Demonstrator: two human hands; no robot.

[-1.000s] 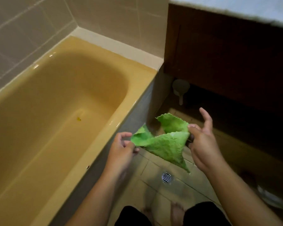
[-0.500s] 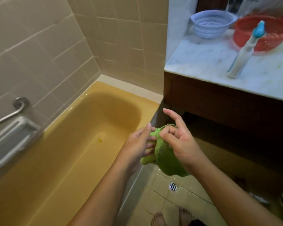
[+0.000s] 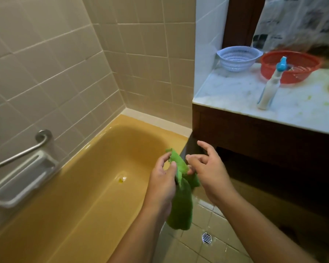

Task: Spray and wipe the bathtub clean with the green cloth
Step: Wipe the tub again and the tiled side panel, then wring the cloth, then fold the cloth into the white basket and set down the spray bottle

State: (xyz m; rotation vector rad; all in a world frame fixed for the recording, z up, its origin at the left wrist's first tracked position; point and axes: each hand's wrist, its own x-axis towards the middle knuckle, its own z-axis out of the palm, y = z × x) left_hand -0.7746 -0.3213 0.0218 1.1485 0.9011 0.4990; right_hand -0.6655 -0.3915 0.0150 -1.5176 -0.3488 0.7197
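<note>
The yellow bathtub [image 3: 80,196] fills the lower left, with its drain [image 3: 121,179] near the middle. Over the tub's right rim my left hand [image 3: 162,184] grips the green cloth [image 3: 180,207], which hangs down folded below it. My right hand [image 3: 210,171] is just right of the cloth, its lower fingers pinching the cloth's upper edge while the index finger and thumb stay spread. A white spray bottle with a blue nozzle [image 3: 270,88] stands upright on the marble counter [image 3: 235,95] at the right.
A pale blue colander [image 3: 237,57] and a red basket [image 3: 291,66] sit at the back of the counter. A grab bar [image 3: 23,150] and soap dish [image 3: 21,183] are fixed to the tiled wall at left. The tiled floor holds a round drain [image 3: 207,237].
My view has lifted from the tub and floor to the counter. The cloth, spread wide between both hands a second ago, is now bunched and hangs mostly from my left hand.
</note>
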